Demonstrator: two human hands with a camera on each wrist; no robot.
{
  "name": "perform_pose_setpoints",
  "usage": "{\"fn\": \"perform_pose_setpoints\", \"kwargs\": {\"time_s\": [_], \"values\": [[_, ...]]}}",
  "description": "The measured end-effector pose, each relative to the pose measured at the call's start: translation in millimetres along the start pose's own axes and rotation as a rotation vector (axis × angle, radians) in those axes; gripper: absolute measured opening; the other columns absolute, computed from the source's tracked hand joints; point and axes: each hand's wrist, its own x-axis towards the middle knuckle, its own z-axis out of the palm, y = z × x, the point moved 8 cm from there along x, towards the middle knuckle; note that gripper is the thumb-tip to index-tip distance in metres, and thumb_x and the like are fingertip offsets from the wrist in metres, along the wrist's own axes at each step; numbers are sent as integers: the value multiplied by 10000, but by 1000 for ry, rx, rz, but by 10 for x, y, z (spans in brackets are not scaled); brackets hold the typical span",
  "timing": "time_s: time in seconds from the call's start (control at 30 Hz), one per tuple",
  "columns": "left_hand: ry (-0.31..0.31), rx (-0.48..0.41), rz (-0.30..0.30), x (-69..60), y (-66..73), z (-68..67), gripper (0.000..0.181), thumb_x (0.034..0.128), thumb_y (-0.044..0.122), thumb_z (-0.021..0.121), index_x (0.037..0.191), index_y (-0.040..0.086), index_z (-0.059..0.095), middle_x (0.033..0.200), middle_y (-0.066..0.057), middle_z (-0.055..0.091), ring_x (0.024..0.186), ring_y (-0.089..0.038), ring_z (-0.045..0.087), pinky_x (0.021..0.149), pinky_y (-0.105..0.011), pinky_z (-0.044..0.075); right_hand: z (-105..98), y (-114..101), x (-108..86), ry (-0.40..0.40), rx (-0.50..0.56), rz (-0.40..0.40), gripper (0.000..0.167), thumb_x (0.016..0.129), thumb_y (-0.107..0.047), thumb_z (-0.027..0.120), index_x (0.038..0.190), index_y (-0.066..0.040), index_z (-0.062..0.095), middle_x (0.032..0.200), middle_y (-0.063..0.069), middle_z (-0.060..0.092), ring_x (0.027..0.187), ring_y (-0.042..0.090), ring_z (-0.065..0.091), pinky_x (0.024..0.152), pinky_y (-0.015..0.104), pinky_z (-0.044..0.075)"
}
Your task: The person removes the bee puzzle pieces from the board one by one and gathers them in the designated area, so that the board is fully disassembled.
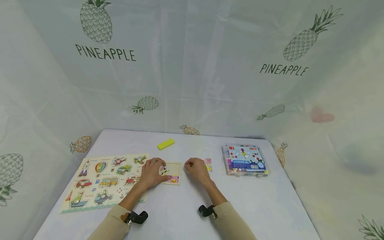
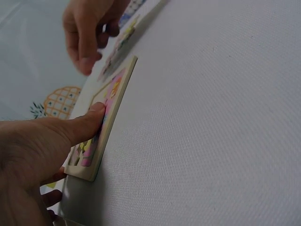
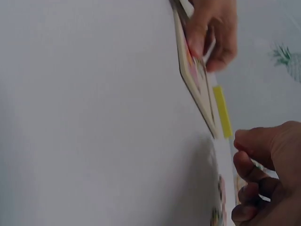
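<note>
- Left hand [image 1: 153, 173]: grips the small wooden tray [image 1: 175, 168] at its left end, the thumb laid across the pieces inside and the other fingers at the far and left sides.
- The tray lies near the middle of the white table [image 1: 180, 206], between the two hands; a pink piece with yellow [image 1: 174, 180] fills its near right part, and bare wood shows at the far right.
- Right hand [image 1: 196, 169]: just right of the tray and raised above the table — fingers curled in, thumb tip close to the index finger, with no held thing showing.
- Partly hidden behind the right hand, colourful flat pieces [image 1: 208, 164] in pink and yellow lie on the table, right of the tray.
- To the left, a large picture board [image 1: 92, 170] with a rocket, balloon, cars, bus and boat lies flat; the left hand and forearm cover part of its right edge.
- A yellow block [image 1: 166, 144] lies on the far side of the tray, apart from it.
- At the far right sits a clear plastic box [image 1: 246, 160] with a blue and white label — small coloured parts show through its sides.
- Behind the table hangs a pale cloth [image 1: 192, 66] printed with pineapples.
</note>
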Motion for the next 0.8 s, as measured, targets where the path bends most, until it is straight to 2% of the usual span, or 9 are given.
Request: {"fn": "perform_pose_setpoints", "kwargs": {"time_s": [0.13,0.27,0.47,0.6,0.8], "values": [[-25,37,-44,14,-5,-1,740,746,484,865,1310,101,577,1382,-168,518,1309,-450,386,1032,-656,304,253,-256,46,-104,19,-67,115,918,-211,750,987,-125,783,757,-64,601,691,80,505,630,235,430],[-50,61,-60,23,0,4,839,760,484,856,1412,72,526,1417,-175,504,1326,-444,380,1056,-654,296,453,-397,111,-163,-39,-99,211,928,-270,738,1104,-162,780,760,-90,596,711,67,492,657,229,405],[-71,44,-64,22,-16,34,816,778,464,849,1420,70,537,1436,-163,488,1343,-434,361,1085,-660,262,610,-488,145,-199,-135,-113,298,911,-286,751,1192,-186,756,722,-96,595,684,69,489,644,242,399],[-53,51,-49,13,-6,14,809,766,456,859,1406,68,551,1422,-162,499,1329,-433,377,1061,-660,288,626,-525,144,-194,-144,-112,310,905,-279,759,1206,-207,751,684,-97,571,677,81,476,604,237,389],[-29,59,-31,6,-1,-16,807,755,449,868,1391,59,561,1402,-167,513,1309,-436,394,1040,-660,307,659,-542,137,-203,-152,-103,293,911,-297,758,1198,-237,754,713,-94,548,696,87,463,555,211,388]]}}
